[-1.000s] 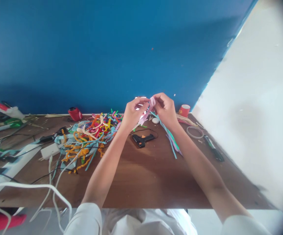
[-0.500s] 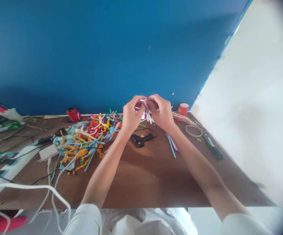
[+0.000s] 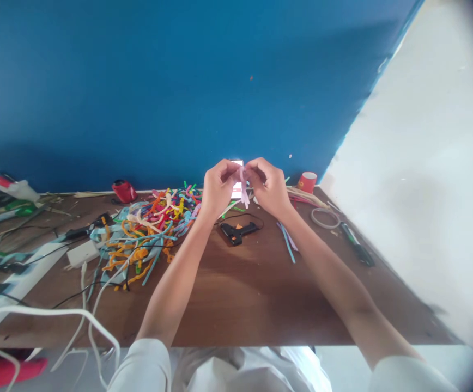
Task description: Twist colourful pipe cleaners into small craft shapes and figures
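Pale pink pipe cleaners [image 3: 245, 194] hang bent between my two hands, raised above the far side of the table. My left hand [image 3: 220, 186] pinches them from the left with thumb and forefinger. From the right, my right hand [image 3: 270, 184] pinches the same pieces near their top. Behind the fingers stands a phone [image 3: 236, 191] with a lit white screen, partly hidden. A black glue gun [image 3: 238, 233] lies on the table below my hands. Blue and lilac pipe cleaners [image 3: 287, 242] lie beside my right forearm.
A tangled heap of coloured pipe cleaners [image 3: 150, 228] spreads left of my left arm. Further left are a white power strip [image 3: 28, 277], an adapter [image 3: 83, 253] and loose cables. At right lie a tape ring [image 3: 325, 218], a cutter [image 3: 357, 245] and a red cup [image 3: 307, 182].
My hands have shifted slightly and turned a little, and the pink pipe cleaners hang more upright. More of the phone screen shows between my hands. Both hands keep their pinch.
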### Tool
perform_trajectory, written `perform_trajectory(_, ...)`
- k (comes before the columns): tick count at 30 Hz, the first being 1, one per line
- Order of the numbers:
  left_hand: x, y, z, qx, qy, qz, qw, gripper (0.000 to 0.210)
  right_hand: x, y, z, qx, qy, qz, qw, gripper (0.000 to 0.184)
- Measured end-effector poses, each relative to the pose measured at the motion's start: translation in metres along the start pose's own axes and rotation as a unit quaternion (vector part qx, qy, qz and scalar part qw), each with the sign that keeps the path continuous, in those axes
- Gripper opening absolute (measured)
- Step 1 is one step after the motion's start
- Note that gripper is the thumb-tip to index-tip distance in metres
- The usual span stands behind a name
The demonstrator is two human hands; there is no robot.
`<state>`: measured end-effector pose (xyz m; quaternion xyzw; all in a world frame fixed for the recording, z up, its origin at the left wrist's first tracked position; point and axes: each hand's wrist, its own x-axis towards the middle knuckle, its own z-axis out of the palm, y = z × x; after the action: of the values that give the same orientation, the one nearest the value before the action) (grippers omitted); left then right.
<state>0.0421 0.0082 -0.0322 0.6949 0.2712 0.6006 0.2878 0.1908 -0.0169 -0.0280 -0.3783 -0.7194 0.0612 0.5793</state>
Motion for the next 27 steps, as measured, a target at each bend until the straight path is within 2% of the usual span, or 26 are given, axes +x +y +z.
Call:
perform_trajectory(5, -0.001, 0.010, -0.003, 0.046, 0.000, -0.014, 0.999, 0.007, -0.001, 0.001, 0.001, -0.014, -0.001, -0.017, 1.000, 0.019)
perform_trajectory(10, -0.001, 0.020, -0.008, 0.146, -0.036, 0.043, 0.988, 0.010, 0.000, 0.003, 0.000, -0.028, -0.010, -0.019, 0.999, 0.015)
perform_trajectory(15, -0.002, 0.023, -0.008, 0.169, -0.036, 0.056, 0.983, 0.010, 0.000, 0.004, 0.002, -0.002, -0.009, 0.002, 1.000, 0.011)
perform_trajectory(20, -0.002, 0.019, -0.006, 0.161, -0.009, 0.058, 0.985, 0.011, -0.002, 0.001, 0.004, 0.047, -0.021, 0.023, 0.998, 0.035)
perform_trajectory(27, -0.002, 0.017, -0.004, 0.172, 0.001, 0.019, 0.985, 0.016, -0.004, 0.000, 0.006, 0.035, -0.036, 0.027, 0.998, 0.037)
